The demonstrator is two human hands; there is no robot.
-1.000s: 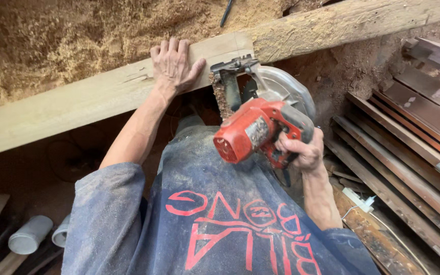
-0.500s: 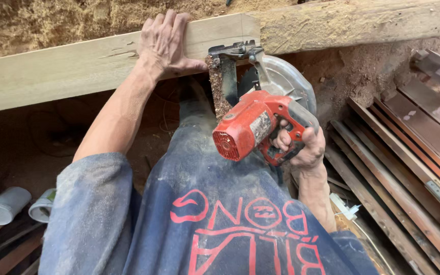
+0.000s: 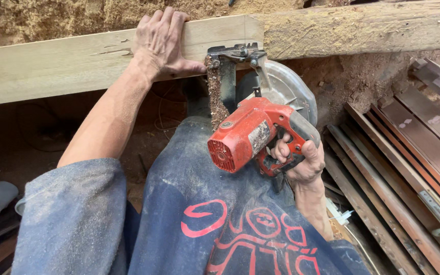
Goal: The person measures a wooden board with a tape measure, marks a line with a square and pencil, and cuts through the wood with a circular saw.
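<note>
Sawdust behind; left hand (image 3: 163,43) flat on beam (image 3: 67,63), right hand (image 3: 301,160) gripping saw (image 3: 253,135).

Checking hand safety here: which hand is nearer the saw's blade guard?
Right. The right hand grips the red circular saw handle just below the guard; the left hand presses the plank further away.

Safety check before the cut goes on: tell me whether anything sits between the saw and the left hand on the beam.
Nothing visible does. The left hand presses the beam just left of the saw, thumb close to its base plate.
</note>
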